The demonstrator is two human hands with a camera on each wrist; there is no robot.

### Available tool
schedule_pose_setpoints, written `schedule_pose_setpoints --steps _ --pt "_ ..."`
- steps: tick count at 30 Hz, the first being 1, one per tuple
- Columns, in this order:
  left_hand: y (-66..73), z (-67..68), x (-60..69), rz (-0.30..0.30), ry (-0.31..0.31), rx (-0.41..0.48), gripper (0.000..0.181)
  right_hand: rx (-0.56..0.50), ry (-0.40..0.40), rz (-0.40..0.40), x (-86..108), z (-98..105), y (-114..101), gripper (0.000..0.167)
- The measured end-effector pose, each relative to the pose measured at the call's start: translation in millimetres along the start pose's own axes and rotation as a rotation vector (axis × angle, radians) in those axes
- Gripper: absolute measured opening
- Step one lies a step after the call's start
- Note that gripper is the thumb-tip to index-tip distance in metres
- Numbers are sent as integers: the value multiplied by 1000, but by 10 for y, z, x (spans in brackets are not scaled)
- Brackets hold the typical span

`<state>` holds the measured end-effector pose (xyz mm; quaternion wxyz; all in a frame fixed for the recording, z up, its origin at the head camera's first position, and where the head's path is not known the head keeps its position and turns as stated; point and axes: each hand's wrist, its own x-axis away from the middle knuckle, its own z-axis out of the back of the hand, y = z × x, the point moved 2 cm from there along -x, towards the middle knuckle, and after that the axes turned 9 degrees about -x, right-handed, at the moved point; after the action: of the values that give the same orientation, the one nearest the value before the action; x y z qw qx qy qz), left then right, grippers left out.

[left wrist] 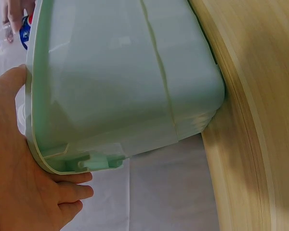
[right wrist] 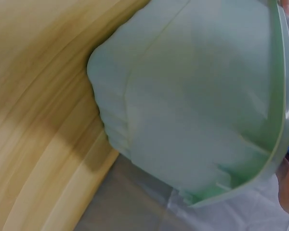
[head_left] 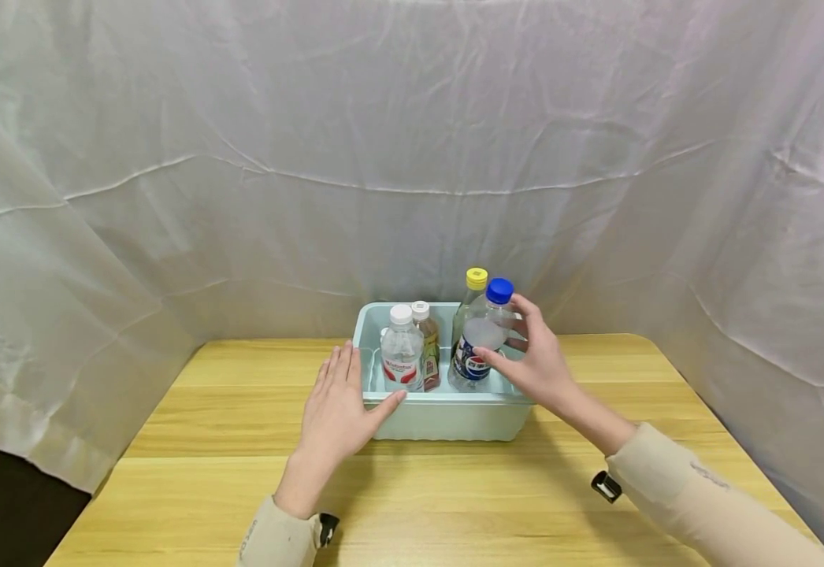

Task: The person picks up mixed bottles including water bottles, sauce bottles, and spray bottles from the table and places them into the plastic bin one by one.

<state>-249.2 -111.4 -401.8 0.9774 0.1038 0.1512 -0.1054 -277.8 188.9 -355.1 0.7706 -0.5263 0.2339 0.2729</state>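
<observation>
A pale green plastic bin (head_left: 447,419) stands on the wooden table with several bottles in it. My right hand (head_left: 545,364) holds a clear Pepsi bottle (head_left: 478,335) with a blue cap, thumb in front and fingers behind; it tilts at the bin's right side. On the bin's left rim rests my left hand (head_left: 335,411), fingers straight, thumb along the front edge. A water bottle (head_left: 402,350) with a white cap stands inside on the left. Beside it is a white-capped bottle (head_left: 431,339) with reddish contents. Behind the Pepsi bottle, a yellow-capped bottle (head_left: 474,283) is partly hidden.
The wooden table (head_left: 242,409) extends around the bin on both sides and in front. A pale grey curtain (head_left: 412,142) hangs behind and along both sides. The bin's outer wall (left wrist: 106,91) fills much of the left wrist view.
</observation>
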Motion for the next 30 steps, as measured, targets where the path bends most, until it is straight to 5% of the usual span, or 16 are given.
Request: schedule_pose_setpoints --steps 9,30 --pt "0 2 1 -5 16 -1 112 5 -102 -83 -50 -148 33 88" --pt "-12 25 14 -10 13 4 113 68 -261 -129 -65 -249 61 94"
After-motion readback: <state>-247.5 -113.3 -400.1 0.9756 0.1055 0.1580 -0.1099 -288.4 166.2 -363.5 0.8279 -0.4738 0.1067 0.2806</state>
